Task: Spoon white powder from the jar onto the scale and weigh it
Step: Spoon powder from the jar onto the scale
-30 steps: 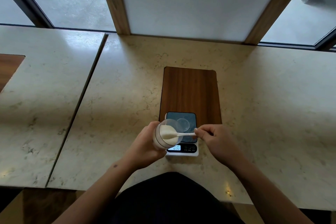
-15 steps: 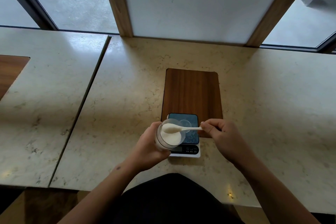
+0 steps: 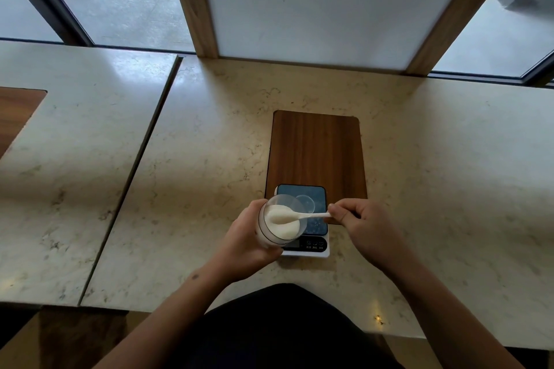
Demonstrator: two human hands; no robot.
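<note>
Left hand [image 3: 245, 244] wrapped around the clear jar [image 3: 280, 223], grip closed on its wall, tilting the mouth toward the right so the white powder [image 3: 284, 229] banks against the lower side and lies within easy reach. Right hand [image 3: 364, 226] pinching the handle end of the white spoon [image 3: 295, 216], grip closed on it, bowl heaped with powder and sitting level at the jar's mouth, probably to avoid spilling on the way across. Jar held just above and in front of the scale [image 3: 311, 244], hiding part of its near-left corner and display, which keeps the carry short. Small clear dish [image 3: 305, 204] resting on the scale's dark platform, apparently empty, though too faint to tell for sure. Scale straddling the near edge of the wooden board [image 3: 316, 150] on the marble bench [image 3: 449, 174]. Readout unreadable from here. Judged to be mid-scoop: load lifted, not yet tipped out, weighing yet to come.
</note>
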